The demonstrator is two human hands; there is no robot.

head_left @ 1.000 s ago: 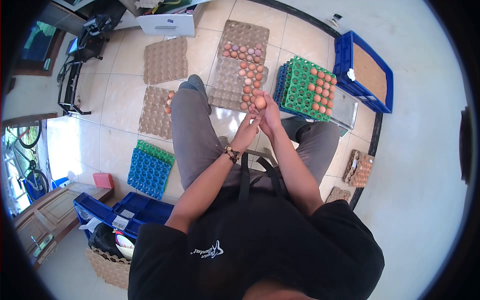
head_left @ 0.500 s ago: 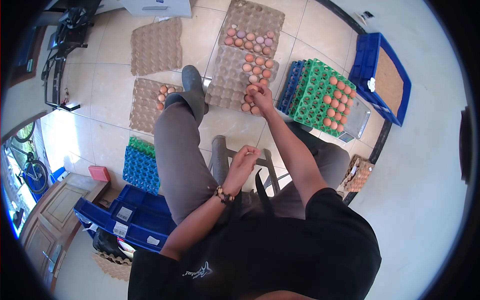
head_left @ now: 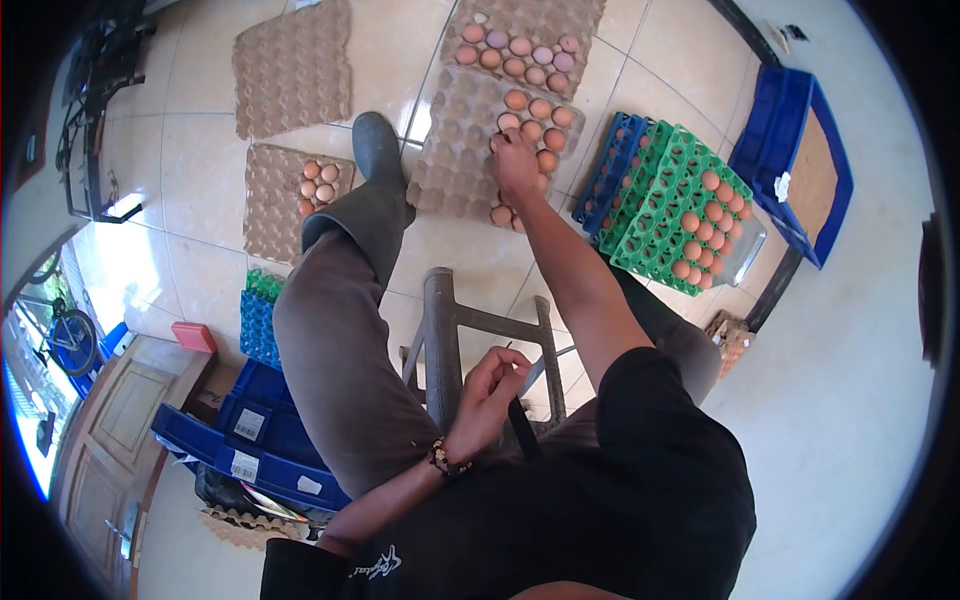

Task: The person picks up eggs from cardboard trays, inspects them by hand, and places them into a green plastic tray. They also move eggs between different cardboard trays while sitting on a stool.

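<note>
clock read in head view, 12 at top. right hand (head_left: 515, 165) is on the near carton tray (head_left: 445, 170), fingers bent down and drawn nearly together, pointing about 11 o'clock. can't tell if it has hold of an egg, fingertips hidden among pockets. closest visible one is a pale egg (head_left: 508, 121), at 12 o'clock from the fingertips, touching or just beside, can't tell which.

eggs (head_left: 532, 131) sit in the near carton tray toward its 1 to 5 o'clock side. outer line of them runs roughly 1 to 7 o'clock, partly covered by the right hand. egg long axes: can't tell, seen mostly end-on.

left hand (head_left: 488, 392) well apart from the eggs, by the stool (head_left: 441, 330). fingers loosely curled, thumb close to forefinger, partly open, no egg seen in it. from there near carton tray lies at 12 o'clock. so right hand is clearly the nearer one, right in at the eggs.

other spots, from right hand: upper carton tray (head_left: 490, 20) at 12, edge meeting the near one, also part filled. green tray stack (head_left: 650, 215) between 3 and 4, eggs on its far side. left carton tray (head_left: 275, 205) about 9, small group of eggs at its right side. all carton trays on the tiled floor (head_left: 480, 265).
</note>
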